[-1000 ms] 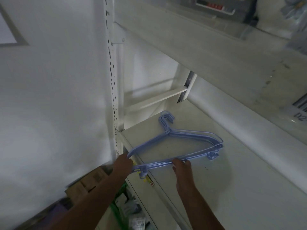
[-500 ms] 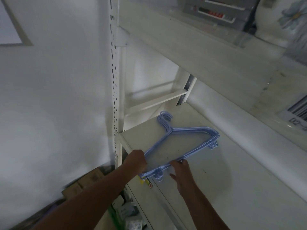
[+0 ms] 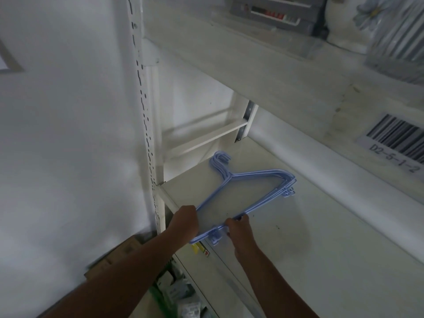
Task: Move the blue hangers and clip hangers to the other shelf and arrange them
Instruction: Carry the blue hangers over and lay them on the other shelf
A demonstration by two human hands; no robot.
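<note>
Since the earlier frame, the left hand [image 3: 185,223] had slid from the near-left tip of the hangers [image 3: 246,193] further in along their left arm, and the stack had been pushed deeper onto the shelf [image 3: 321,237] and turned so its bottom bar ran more steeply from near left to far right. The left hand was closed around the left shoulder of the stack, fingers curled under and out of sight. The right hand [image 3: 238,232] pinched the bottom bar just right of the near-left corner, its fingertips [image 3: 229,222] touching the blue plastic; both hands gripped the same stack.

The hangers were blue, several nested together, lying nearly flat over the near-left corner of the white shelf. Whether they rested on the surface or were held just above it could not be told. Their hooks pointed far-left toward the back corner, and small notched tabs showed at the far-right end and at the near corner between the two hands. That near corner hung just past the shelf's front edge.

Left of the shelf stood a white slotted upright [image 3: 146,134] against a pale wall. An upper shelf [image 3: 263,72] ran overhead, carrying a barcode label [image 3: 399,148] on its front at the right and grey boxes [image 3: 282,12] on top. Below the front edge, cardboard [image 3: 114,255] and blurred packets [image 3: 179,292] lay lower down.
</note>
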